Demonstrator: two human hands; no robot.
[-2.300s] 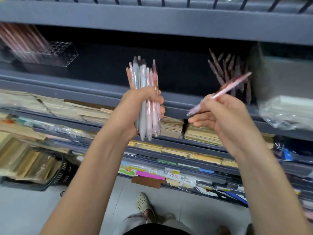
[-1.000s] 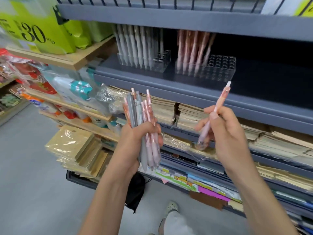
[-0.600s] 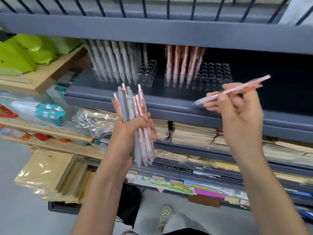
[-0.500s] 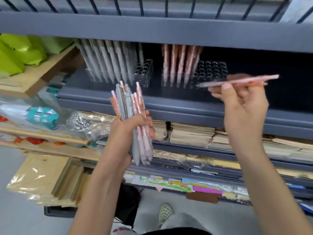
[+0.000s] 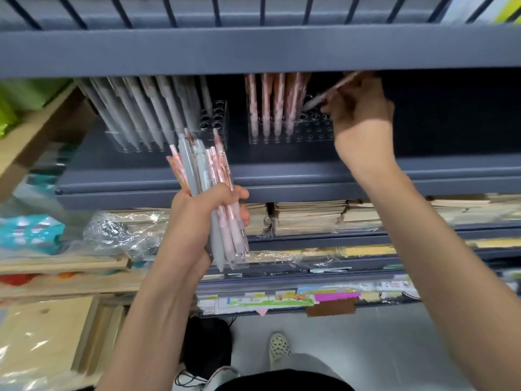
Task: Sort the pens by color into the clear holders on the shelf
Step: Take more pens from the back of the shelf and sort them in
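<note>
My left hand (image 5: 207, 213) grips a bundle of pink and grey pens (image 5: 210, 198) upright, below the front edge of the dark shelf (image 5: 282, 176). My right hand (image 5: 358, 114) reaches into the shelf and pinches a single pink pen (image 5: 327, 95), its tip slanting down over the right clear holder (image 5: 310, 131). That holder has several pink pens (image 5: 275, 105) standing at its left side. The left clear holder (image 5: 214, 122) is mostly filled with grey pens (image 5: 146, 114).
The grey shelf above (image 5: 253, 52) hangs low over the holders and hides the pen tops. Stacks of paper goods (image 5: 310, 215) fill the shelves below. Plastic-wrapped packs (image 5: 121, 232) and wooden boards (image 5: 48, 334) lie at the left. A shoe (image 5: 279, 347) shows on the floor.
My right hand has moved up and into the shelf, tilting the pink pen's tip down toward the right holder. The left hand keeps its bundle at about the same place.
</note>
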